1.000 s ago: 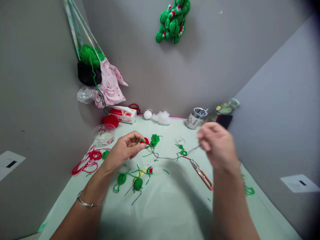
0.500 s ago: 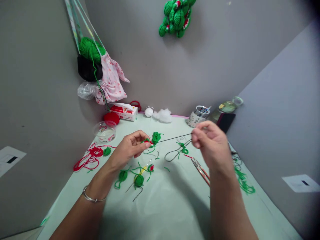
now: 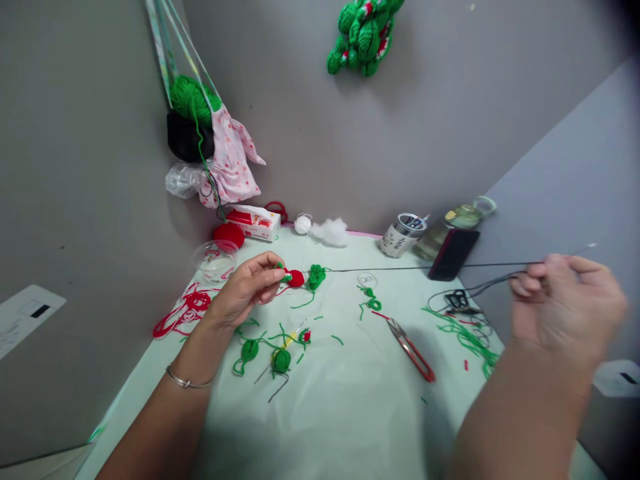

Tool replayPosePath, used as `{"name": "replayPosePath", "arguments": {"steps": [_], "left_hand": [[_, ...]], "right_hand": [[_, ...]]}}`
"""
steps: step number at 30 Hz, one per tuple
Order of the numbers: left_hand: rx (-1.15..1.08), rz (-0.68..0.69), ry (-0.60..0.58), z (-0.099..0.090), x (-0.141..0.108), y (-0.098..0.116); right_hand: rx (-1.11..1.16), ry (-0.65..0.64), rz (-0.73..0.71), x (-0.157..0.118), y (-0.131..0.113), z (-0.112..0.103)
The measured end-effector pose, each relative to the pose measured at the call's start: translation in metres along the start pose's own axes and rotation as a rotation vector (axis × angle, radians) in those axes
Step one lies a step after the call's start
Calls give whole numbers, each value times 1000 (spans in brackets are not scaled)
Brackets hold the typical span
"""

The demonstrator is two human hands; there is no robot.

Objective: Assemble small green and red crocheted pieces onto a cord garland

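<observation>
The left hand [image 3: 255, 283] pinches a small green and red crocheted piece [image 3: 286, 275] between thumb and fingers, above the tabletop [image 3: 350, 420]. The right hand [image 3: 567, 307], well apart from it, is closed with bent fingers on a dark thread [image 3: 390, 269], which stretches straight and almost level between both hands. Red-handled scissors [image 3: 411, 351] lie on the tabletop, below this thread.

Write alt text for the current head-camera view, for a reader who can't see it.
A person's left hand pinches a small green-and-red piece while the right hand holds a dark thread stretched nearly straight between them. On the pale table lie green yarn pieces and red-handled snips, with a phone leaning at the back right.
</observation>
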State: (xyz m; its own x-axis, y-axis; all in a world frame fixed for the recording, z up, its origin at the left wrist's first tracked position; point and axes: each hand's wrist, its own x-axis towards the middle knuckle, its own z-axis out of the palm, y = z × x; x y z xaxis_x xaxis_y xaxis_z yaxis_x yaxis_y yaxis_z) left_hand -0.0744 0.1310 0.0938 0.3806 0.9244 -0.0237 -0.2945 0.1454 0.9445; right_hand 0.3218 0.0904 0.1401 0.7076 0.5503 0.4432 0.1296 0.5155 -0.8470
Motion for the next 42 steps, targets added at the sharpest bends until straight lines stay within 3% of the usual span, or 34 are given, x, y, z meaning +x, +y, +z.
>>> {"name": "replayPosePath", "arguments": {"steps": [3,6,8,11,13,16,25,30,42], "left_hand": [[-14,2,3,2,0,0],[-2,-10,-11,11,-2,-2],[0,-13,-29,20,-3,-3],[2,-18,-62,32,-6,-7],[6,-22,-70,37,-6,-10],[-2,-23,-51,40,-5,-13],[-12,-1,-76,41,-3,-18],[-1,-8,-59,40,-1,-19],[15,-22,-112,38,-1,-20]], "right_hand": [[-283,-94,32,-4,2,1],[-523,-309,31,-28,-2,25],[-390,-478,45,-57,-9,51],[-111,-791,271,-106,-16,90],[-52,-907,390,-131,-16,108],[-29,-1002,442,-149,-11,116],[-32,-1068,468,-141,-7,112],[1,-889,410,-130,-6,108],[31,-652,291,-101,-2,91]]}}
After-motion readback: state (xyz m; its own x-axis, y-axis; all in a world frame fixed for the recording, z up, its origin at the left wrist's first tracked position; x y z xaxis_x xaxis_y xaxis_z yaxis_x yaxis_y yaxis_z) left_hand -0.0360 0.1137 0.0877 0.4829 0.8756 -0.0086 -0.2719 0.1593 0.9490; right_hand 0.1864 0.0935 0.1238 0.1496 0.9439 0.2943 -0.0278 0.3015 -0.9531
